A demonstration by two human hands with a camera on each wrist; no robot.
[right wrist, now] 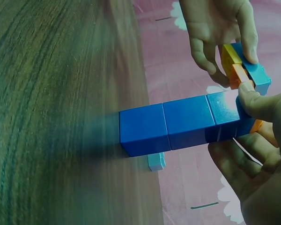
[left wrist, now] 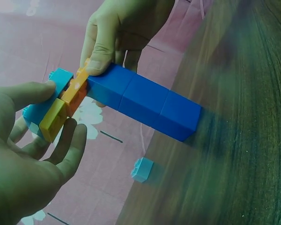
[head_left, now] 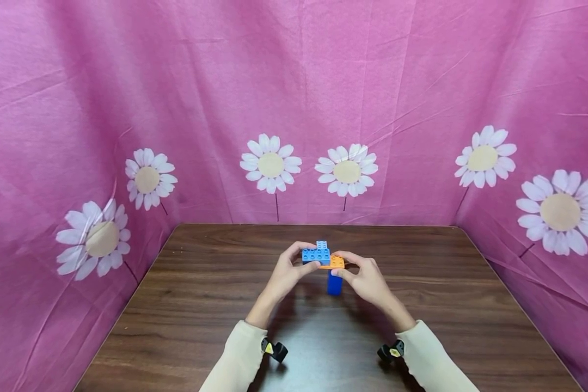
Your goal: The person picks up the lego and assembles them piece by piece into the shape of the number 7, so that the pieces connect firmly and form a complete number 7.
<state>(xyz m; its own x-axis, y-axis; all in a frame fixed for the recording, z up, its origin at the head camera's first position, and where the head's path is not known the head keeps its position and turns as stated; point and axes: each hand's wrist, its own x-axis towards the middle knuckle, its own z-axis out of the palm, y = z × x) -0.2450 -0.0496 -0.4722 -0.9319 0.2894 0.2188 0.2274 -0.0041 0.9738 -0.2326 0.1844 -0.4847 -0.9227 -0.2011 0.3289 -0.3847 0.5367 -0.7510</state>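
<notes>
Blue block tower (head_left: 334, 283) stands upright, orange-and-light-blue top.

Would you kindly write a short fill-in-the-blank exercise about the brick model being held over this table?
1. The column of dark blue bricks is ____ bricks long.
2. Both hands grip the model above a ____ table.
3. In the left wrist view, a yellow brick sits beside an ____ brick.
4. The left hand grips the ____ blue brick on top.

Missing words: three; wooden; orange; light

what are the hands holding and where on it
Both hands hold one brick build by its top: the left hand pinches the light blue brick, the right hand pinches the orange plate above the dark blue column.
</notes>
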